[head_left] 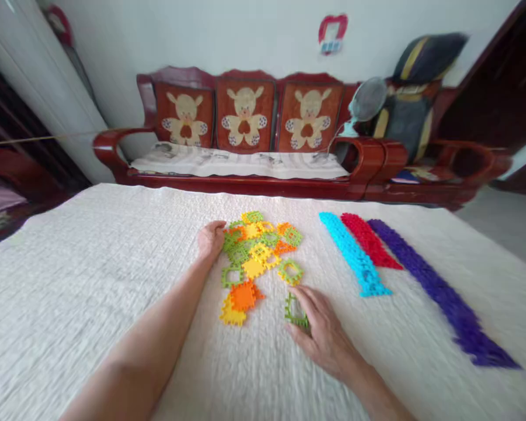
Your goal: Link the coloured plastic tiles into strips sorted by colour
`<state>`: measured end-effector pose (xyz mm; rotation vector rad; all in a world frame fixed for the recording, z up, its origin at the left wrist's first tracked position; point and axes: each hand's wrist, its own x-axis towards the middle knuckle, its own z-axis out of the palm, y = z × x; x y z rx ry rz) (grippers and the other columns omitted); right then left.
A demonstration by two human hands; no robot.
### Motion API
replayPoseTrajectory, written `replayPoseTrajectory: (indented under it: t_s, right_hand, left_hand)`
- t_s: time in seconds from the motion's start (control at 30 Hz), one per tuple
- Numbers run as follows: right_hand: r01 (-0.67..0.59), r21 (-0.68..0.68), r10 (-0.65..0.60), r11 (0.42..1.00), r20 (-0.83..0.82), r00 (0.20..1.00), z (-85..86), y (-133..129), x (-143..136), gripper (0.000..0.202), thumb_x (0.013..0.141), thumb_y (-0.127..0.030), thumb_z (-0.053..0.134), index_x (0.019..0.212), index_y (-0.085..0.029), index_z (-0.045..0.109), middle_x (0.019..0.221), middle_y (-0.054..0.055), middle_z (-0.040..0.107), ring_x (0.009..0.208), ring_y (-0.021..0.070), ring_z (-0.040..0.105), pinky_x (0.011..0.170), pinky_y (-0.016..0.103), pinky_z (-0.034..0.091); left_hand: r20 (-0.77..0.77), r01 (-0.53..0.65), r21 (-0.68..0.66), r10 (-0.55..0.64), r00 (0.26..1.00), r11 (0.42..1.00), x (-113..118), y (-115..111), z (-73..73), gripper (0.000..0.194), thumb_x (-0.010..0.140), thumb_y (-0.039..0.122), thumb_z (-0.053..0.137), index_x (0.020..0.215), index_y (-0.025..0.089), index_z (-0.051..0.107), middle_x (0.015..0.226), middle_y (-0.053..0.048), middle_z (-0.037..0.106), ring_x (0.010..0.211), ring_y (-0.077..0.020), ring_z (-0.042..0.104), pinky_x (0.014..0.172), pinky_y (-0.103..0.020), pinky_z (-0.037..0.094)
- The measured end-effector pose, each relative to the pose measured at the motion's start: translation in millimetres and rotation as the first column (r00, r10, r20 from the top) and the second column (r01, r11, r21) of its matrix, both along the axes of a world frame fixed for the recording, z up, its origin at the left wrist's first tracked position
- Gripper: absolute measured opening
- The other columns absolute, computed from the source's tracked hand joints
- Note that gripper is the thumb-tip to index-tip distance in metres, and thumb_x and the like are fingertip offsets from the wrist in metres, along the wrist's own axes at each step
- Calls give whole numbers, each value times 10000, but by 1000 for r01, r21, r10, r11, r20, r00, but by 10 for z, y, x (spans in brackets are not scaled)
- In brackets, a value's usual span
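Green, yellow and orange plastic interlocking tiles with toothed edges lie in a loose pile on the white cloth. My left hand rests against the left side of this pile with its fingers curled; what they hold, if anything, is hidden. Nearer to me, my right hand has thumb and fingers around a green square frame tile, low over the cloth. Between my forearms lie an orange tile and a yellow tile, overlapping. A yellow-green tile stack sits just beyond my right fingertips.
To the right lie long strips of tiles: light blue, red and purple. The white cloth spreads under everything. Behind it stands a wooden sofa with bear-patterned cushions, and a small fan is at its right arm.
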<state>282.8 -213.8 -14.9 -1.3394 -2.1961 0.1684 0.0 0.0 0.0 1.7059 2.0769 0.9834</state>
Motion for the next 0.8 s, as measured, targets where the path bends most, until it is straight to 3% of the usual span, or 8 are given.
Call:
replayPoseTrajectory:
  t_s: [0.37,0.67,0.8]
  right_hand:
    - [-10,-13,10,1000,-48,999,43,33,-30,576,921,-272,572,1464,-223,387,1386,137,565,1274,301,542,1052,501,489]
    - [99,-12,-100,995,-145,984,11,75,-43,545,864,-293,621,1392,-227,503,1276,126,606,1182,293,603,998,477,537]
    - [-26,3,26,1000,-125,992,35,66,-14,548,851,-350,655,1373,-239,531,1340,116,599,1247,300,571,1051,480,501]
  left_hand:
    - [0,-6,35,6,1000,999,-3,22,-36,431,822,121,426,1050,211,780,1096,-41,765,1068,-198,693,988,-284,487]
    - [60,20,87,-26,998,996,-12,29,-67,401,808,146,440,996,219,786,1017,-35,778,1016,-210,704,963,-310,500]
    - [234,81,105,-104,967,991,-20,56,-132,353,784,229,477,965,221,779,857,-23,776,809,-201,708,824,-306,542]
